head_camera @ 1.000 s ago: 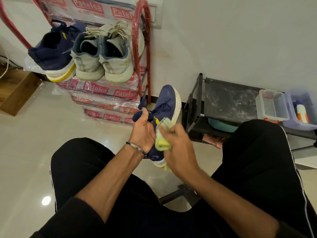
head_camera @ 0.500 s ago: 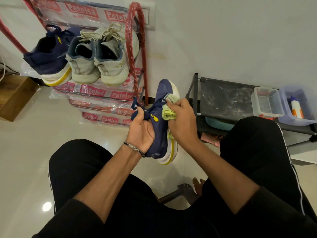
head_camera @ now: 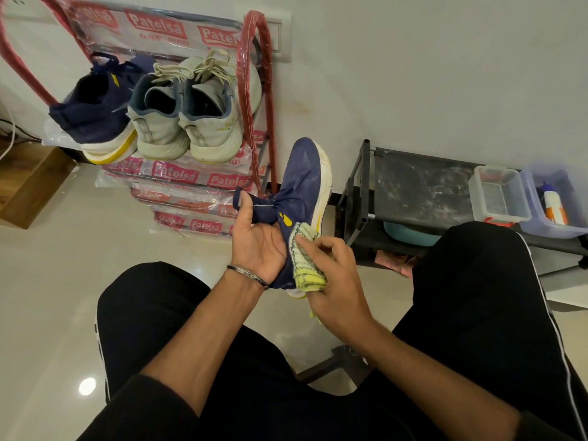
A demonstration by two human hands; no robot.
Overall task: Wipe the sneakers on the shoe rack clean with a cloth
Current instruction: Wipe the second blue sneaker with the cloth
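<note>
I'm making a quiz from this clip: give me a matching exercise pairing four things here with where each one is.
Things:
1. navy sneaker
2. yellow cloth
3. pair of grey sneakers
4. clear plastic tub

Places:
A. on the black shelf
B. on the red shoe rack
C. gripped by the left hand
D. held in the right hand

Pairs: 1-C, 2-D, 3-B, 4-A

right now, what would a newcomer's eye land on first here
First, mid-frame: the left hand grips a navy sneaker while the right hand presses a yellow-green cloth against its side. Next, upper left: the red shoe rack holding another navy sneaker beside a grey-white pair.
</note>
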